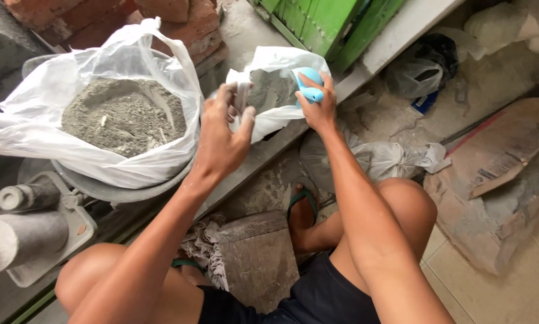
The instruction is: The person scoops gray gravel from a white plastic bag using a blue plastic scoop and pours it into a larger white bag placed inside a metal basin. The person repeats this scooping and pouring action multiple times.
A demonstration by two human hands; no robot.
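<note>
**Two hands on the small bag of grey powder**

Here we are, looking down over bare knees; the left hand [221, 135] is up at the near edge of the small white plastic bag [275, 90], fingers curled and pinching the rim of the plastic to hold its mouth apart; the right hand [317, 108] is at the bag's far side, fingers closed around a light blue scoop [308, 84] that sits at the bag's opening; grey powder [268, 90] shows inside the bag, between the two hands.

Take that small bag as the marker; just to its left sits a large white bag [110, 117] lining a round metal basin [101, 189], heaped with the same grey powder; behind that, red bricks [179, 21]; behind the small bag and to its right, a green painted frame [326, 21]; right of the bag, crumpled plastic bags [395, 159] lie on the dusty ground, and further right a torn paper sack [497, 180]; below the bag, between the knees, a worn wooden block [257, 258] and a foot in a green sandal [302, 210]; far lower left of it, a grey metal fitting [23, 234].
</note>
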